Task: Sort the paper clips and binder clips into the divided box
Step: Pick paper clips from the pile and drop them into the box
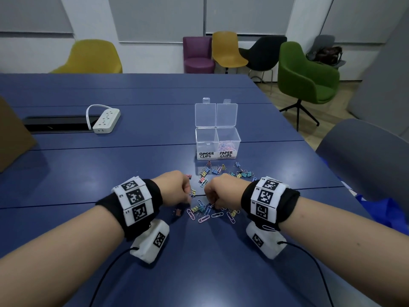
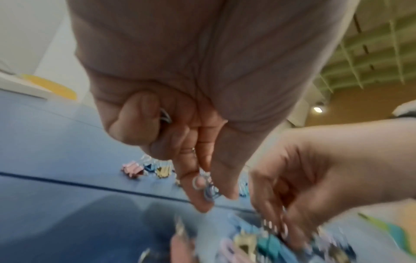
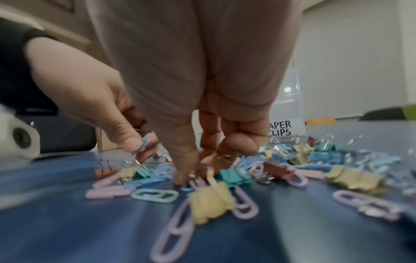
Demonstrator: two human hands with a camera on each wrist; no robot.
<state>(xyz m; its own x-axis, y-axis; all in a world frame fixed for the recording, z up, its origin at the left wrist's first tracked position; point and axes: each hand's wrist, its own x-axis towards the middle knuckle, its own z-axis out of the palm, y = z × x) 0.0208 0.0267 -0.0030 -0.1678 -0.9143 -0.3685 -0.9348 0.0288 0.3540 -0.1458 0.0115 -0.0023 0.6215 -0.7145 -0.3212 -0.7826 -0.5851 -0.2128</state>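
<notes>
Paper clips and binder clips are lying mixed in a loose scatter on the blue desk, nearest the person, with both hands working down into them. The left hand is pinching a pale paper clip between thumb and fingertips, with what looks like more wire tucked under its curled fingers. The right hand is closing thumb and fingertips on a clip in the pile; which kind, I cannot tell. Beyond them, more binder clips are sitting just short of the divided box, which is standing open, paper clips filling its right compartment, the binder side looking bare. To my eye, clips are tangling, so a pinch may be dragging a binder clip along into the wrong side.
</notes>
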